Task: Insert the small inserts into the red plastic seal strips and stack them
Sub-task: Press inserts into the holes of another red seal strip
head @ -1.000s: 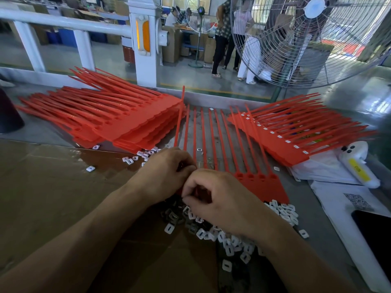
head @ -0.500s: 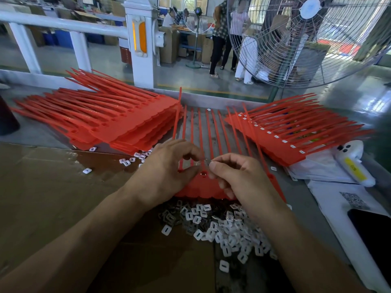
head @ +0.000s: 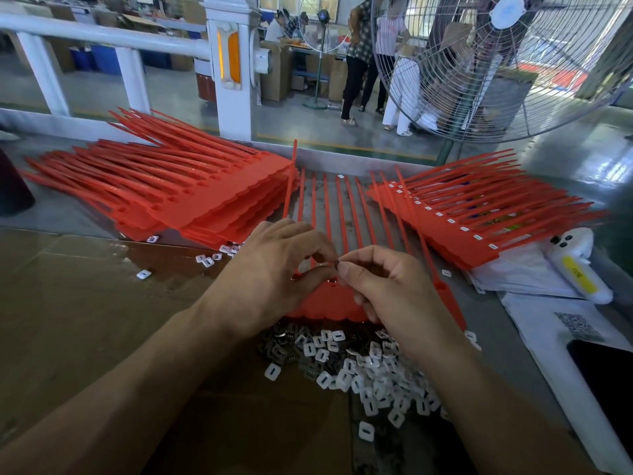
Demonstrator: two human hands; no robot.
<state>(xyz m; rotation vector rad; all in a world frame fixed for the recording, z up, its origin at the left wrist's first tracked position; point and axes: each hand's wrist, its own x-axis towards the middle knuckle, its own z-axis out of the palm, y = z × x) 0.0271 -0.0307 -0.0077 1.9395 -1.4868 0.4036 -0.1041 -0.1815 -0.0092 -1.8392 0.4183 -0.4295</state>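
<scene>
While both hands pinch one insert (head: 331, 266) together, left hand (head: 274, 272) and right hand (head: 387, 289) hover over one strip sheet (head: 329, 303) between two red stacks (head: 191, 197).

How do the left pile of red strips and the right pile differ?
The left pile shows empty slots along its heads; the right pile shows a white insert in each head. The left pile's tails point away to the left, the right pile's to the right. The left pile lies on the table and cardboard, the right pile partly on a white bag. Both are stacked red strips.
</scene>
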